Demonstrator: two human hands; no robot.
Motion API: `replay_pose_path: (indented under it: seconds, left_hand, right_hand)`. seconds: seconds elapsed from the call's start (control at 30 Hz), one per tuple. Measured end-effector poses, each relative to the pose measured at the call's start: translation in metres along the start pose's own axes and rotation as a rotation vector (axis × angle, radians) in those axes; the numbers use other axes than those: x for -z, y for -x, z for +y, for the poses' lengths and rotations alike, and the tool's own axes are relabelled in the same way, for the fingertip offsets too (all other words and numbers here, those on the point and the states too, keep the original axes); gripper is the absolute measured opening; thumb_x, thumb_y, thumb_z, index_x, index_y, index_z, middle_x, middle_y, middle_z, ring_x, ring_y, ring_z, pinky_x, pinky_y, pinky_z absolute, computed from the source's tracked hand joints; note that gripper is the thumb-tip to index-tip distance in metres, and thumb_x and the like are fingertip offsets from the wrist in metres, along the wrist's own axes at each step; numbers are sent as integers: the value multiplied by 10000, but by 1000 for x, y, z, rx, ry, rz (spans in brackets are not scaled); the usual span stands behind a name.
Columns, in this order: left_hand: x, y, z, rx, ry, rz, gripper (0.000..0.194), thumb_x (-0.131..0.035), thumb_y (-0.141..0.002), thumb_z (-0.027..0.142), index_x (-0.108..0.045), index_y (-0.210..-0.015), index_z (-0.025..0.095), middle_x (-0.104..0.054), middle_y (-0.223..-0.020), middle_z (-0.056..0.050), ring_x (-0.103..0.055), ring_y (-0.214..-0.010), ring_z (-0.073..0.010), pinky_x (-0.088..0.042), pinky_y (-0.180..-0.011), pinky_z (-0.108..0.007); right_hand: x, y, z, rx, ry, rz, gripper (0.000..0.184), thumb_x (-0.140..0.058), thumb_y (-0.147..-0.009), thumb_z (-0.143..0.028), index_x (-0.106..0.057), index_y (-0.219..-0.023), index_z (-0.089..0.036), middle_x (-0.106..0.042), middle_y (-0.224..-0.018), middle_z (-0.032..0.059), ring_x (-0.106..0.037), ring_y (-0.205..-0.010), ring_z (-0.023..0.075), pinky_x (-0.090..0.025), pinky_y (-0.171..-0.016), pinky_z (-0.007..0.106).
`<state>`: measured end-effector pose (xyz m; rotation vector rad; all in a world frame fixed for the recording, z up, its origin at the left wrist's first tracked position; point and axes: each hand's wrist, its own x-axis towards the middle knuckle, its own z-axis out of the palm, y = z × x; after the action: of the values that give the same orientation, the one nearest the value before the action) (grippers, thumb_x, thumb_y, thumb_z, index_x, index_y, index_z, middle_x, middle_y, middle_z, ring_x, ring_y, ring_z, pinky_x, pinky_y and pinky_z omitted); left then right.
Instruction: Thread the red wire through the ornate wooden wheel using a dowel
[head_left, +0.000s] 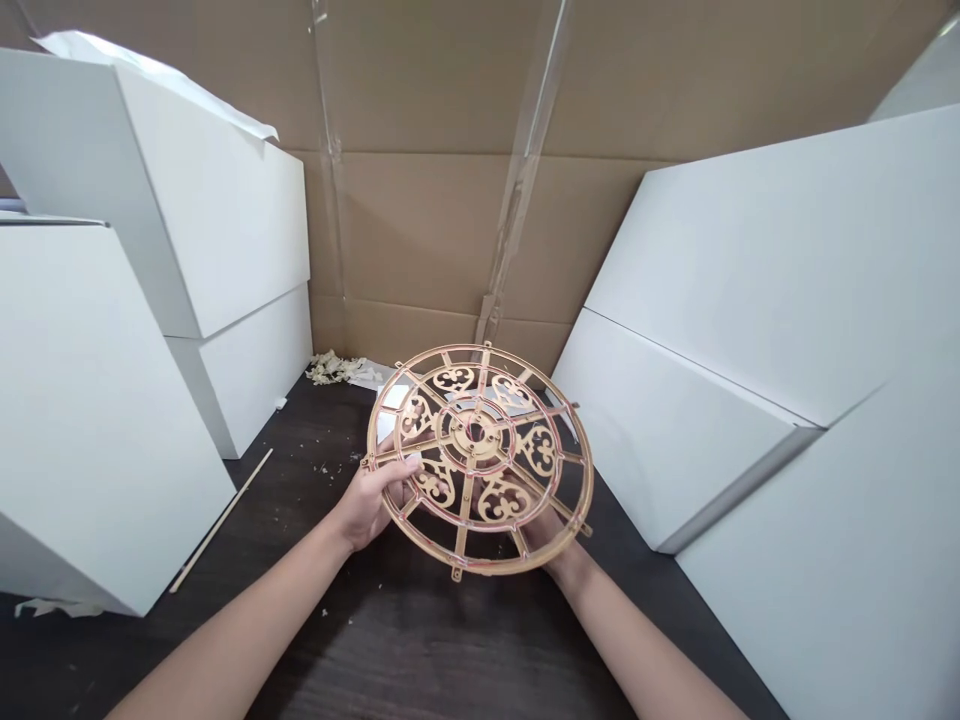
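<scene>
Both my hands hold up a round, gold-coloured fretwork wheel [474,435], tilted towards me, with spokes, scrollwork panels and a central hub. It has small tabs sticking out around its rim. My left hand [371,500] grips its left rim, with the fingers curled over the front. My right hand [551,540] holds the lower right rim, and the wheel hides most of its fingers.
Large white boards or boxes [97,400] stand at the left, with more [750,330] at the right. Taped cardboard [427,230] forms the back wall. On the dark wooden table [420,640] lie a thin wooden stick [221,520] and pale shavings [330,368].
</scene>
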<state>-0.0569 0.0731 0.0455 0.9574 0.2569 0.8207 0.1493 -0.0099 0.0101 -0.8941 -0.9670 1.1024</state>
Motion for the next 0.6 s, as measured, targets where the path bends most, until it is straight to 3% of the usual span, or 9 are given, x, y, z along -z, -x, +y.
replay_pose_path:
  seconds: [0.1,0.23,0.33,0.43,0.5,0.6]
  left_hand:
    - [0,-2,7,-66,40,61,718,-795,-823,231,-522,-1487,196,-746,-1174,-136,-755,-946,-295,-651,-814,-402]
    - [0,-5,24,-191,81,160,656,-757,-820,195,-560,-1445,156,-748,-1180,-140,-734,-1048,-334,-634,-902,-455]
    - [5,-10,35,-304,127,278,552,-740,-810,159,-634,-1351,145,-757,-1158,-109,-737,-1029,-297,-639,-890,-392]
    - [16,-14,39,-342,153,372,439,-741,-806,149,-677,-1241,142,-768,-1102,-81,-747,-871,-227,-651,-804,-332]
    - [24,-17,37,-342,151,396,417,-746,-798,148,-675,-1209,146,-772,-1032,-63,-736,-773,-197,-652,-757,-318]
    - [30,-18,31,-346,152,402,445,-759,-778,149,-658,-1212,164,-772,-1003,-47,-740,-779,-196,-649,-753,-314]
  right_hand:
    - [-2,-5,-3,-1,-69,68,503,-895,-705,-560,-723,-1063,-252,-720,-974,78,-668,-879,288,-587,-685,386]
    - [0,-12,-1,36,-110,204,473,-888,-732,-523,-696,-1046,-225,-680,-919,37,-564,-661,165,-478,-530,265]
    - [10,-17,5,88,-70,298,504,-920,-692,-503,-676,-1016,-202,-642,-865,18,-495,-589,120,-422,-491,230]
    - [16,-19,7,160,4,362,507,-919,-698,-524,-660,-980,-192,-628,-839,20,-468,-553,113,-392,-467,231]
    - [10,-16,-2,237,59,372,486,-895,-740,-578,-641,-899,-196,-563,-717,-6,-435,-530,113,-358,-464,228]
    - [-20,8,-39,361,147,313,411,-851,-837,-565,-621,-827,-225,-485,-627,-19,-428,-541,130,-358,-496,249]
